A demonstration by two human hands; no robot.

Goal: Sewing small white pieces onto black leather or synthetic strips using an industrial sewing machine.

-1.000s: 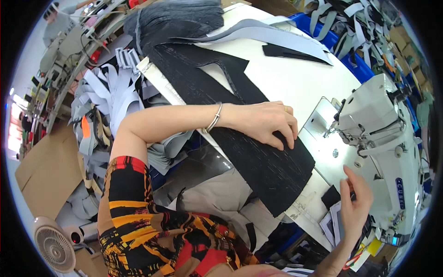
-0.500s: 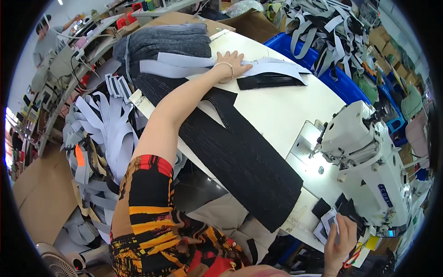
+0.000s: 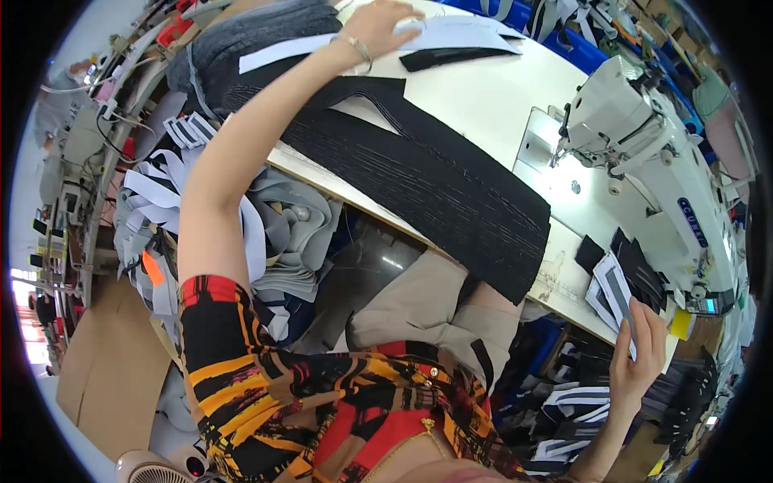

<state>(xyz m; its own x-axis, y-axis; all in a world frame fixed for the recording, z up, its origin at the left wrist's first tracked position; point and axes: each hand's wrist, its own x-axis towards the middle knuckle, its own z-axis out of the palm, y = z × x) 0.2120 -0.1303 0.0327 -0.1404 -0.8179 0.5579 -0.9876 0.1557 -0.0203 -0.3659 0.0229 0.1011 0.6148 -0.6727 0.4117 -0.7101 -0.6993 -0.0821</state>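
My left hand (image 3: 378,28) reaches to the far side of the white table, over light grey fabric strips (image 3: 451,34). Its fingers point right and stay apart, with nothing seen in them. A narrow black strip (image 3: 439,58) lies just below. Across the table stretches a large black fabric panel (image 3: 451,193), its near end hanging over the edge by my lap. At the right, my right hand (image 3: 640,354) pinches a white-bordered grey fabric piece (image 3: 618,291) between thumb and fingers. Other small black pieces (image 3: 640,270) lie beside that piece.
A white sewing machine (image 3: 644,145) stands at the right of the table (image 3: 475,97). Dark grey fabric (image 3: 250,48) is piled at the far left. Grey strips (image 3: 290,217) heap up left of the table, and a blue bin (image 3: 576,48) stands beyond it.
The view has tilted, showing more of my lap. My left hand's fingers are less spread over the strips. My right hand has the white-bordered piece more plainly in its grip.
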